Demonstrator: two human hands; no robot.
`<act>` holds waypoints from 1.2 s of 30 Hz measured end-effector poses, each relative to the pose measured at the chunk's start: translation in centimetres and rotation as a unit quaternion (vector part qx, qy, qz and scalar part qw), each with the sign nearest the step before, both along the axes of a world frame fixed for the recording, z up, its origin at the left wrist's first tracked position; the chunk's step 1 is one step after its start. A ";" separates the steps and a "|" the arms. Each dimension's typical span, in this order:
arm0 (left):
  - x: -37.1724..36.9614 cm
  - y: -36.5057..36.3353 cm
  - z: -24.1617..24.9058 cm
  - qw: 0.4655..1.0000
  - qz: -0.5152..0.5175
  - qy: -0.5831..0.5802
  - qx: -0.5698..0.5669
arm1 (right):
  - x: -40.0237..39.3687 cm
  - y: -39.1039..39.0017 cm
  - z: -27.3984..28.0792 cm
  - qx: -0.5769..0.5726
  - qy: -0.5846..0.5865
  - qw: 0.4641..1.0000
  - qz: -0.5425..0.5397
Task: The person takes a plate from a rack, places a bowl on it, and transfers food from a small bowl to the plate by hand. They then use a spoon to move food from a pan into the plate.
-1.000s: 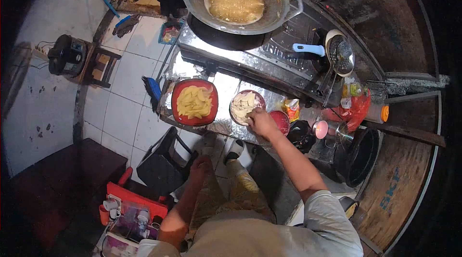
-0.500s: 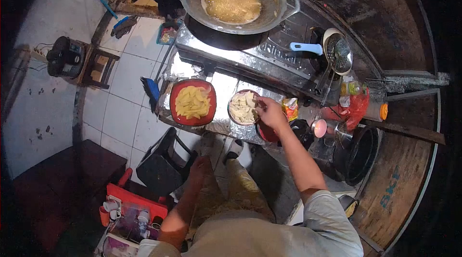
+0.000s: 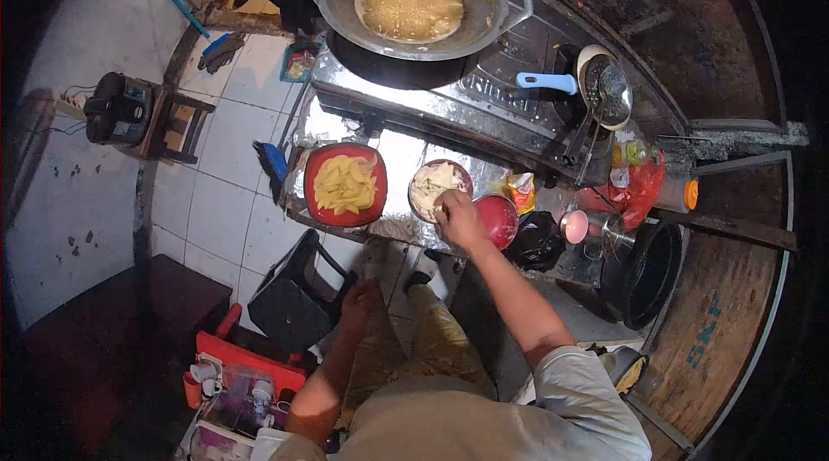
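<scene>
My right hand reaches into a round bowl of pale, white-coated slices. Its fingers are bent together and closed at the near right side of the slices; their tips are partly hidden. A red square plate of bare yellow slices sits left of the bowl. Close to the bowl's right side is a red bowl, partly behind my right wrist. Low beside my leg hangs my left hand, near a black stool; shadow hides its fingers.
A large metal wok with bubbling oil and frying pieces stands on the stove. Strainers with a blue handle lie to its right. A black bag and a pink cup are farther right. A broom leans left.
My right hand has moved left and nearer to me, from the bowl's right rim onto the slices. More of the red bowl shows. My left hand has moved lower.
</scene>
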State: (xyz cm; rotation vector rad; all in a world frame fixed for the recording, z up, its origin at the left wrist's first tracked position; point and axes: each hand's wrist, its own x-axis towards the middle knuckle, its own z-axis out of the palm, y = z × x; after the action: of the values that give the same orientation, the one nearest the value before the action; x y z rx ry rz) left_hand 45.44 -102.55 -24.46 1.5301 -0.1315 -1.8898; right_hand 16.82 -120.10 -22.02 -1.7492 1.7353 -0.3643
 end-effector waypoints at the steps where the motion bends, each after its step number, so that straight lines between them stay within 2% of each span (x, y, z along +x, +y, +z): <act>1: 0.0 0.1 0.1 0.999 0.033 0.018 -0.003 | -0.1 -0.2 0.2 0.004 -0.009 1.000 -0.005; 5: 0.8 1.5 -3.2 0.999 -0.018 0.018 -0.036 | -0.7 -0.6 -0.1 -0.052 -0.036 0.997 -0.039; 8: 0.4 0.7 -1.7 0.999 -0.023 -0.028 0.003 | -1.8 -2.8 2.7 0.019 -0.096 0.984 -0.146; 9: 0.4 0.6 -1.4 0.998 -0.039 -0.045 0.007 | -2.2 -3.4 3.4 0.011 -0.106 0.981 -0.161; 12: 0.3 0.5 -1.4 0.995 -0.073 -0.062 -0.012 | -3.1 -4.3 4.1 0.051 -0.026 0.998 0.001; 13: 0.3 0.5 -1.6 0.994 -0.081 -0.064 -0.025 | -3.1 -4.4 3.9 -0.004 -0.017 1.000 0.003; 16: 0.3 0.7 -1.8 0.994 -0.082 -0.068 -0.031 | -2.9 -4.7 3.8 0.055 -0.025 0.996 -0.069; 19: -0.5 0.4 -1.9 0.979 -0.154 -0.123 -0.061 | -2.9 -4.8 4.6 0.056 -0.035 0.995 -0.079; 22: -3.2 -3.3 -1.7 0.888 -0.299 -0.250 -0.245 | -2.8 -4.6 5.5 0.061 -0.047 0.997 -0.001; 24: -6.5 -9.6 2.2 0.786 -0.325 -0.341 -0.401 | -2.5 -4.5 5.5 0.056 -0.054 0.997 -0.009; 26: -9.0 -14.7 3.3 0.707 -0.328 -0.364 -0.510 | -2.4 -4.1 5.5 0.049 -0.054 0.997 -0.010; 28: -10.6 -19.3 7.5 0.652 -0.314 -0.329 -0.606 | -2.2 -3.8 5.7 0.041 -0.048 0.998 -0.003; 31: -12.1 -21.9 7.3 0.657 -0.410 -0.318 -0.548 | -2.6 -3.7 5.7 0.035 -0.049 0.998 0.003; 34: -12.2 -23.0 6.4 0.613 -0.402 -0.313 -0.604 | -2.9 -3.7 5.6 0.054 -0.052 0.997 0.001; 35: -12.1 -23.1 6.1 0.576 -0.370 -0.346 -0.642 | -3.0 -3.6 5.6 0.048 -0.055 0.997 0.002; 36: -12.3 -23.3 6.2 0.578 -0.351 -0.334 -0.657 | -3.1 -3.7 5.6 0.042 -0.058 0.997 0.003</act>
State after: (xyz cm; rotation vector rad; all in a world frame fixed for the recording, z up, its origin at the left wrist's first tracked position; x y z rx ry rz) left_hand 33.18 -125.80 -18.29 0.8916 -2.1872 -0.8217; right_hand 13.67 -123.76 -16.46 -1.6400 1.6394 -0.3782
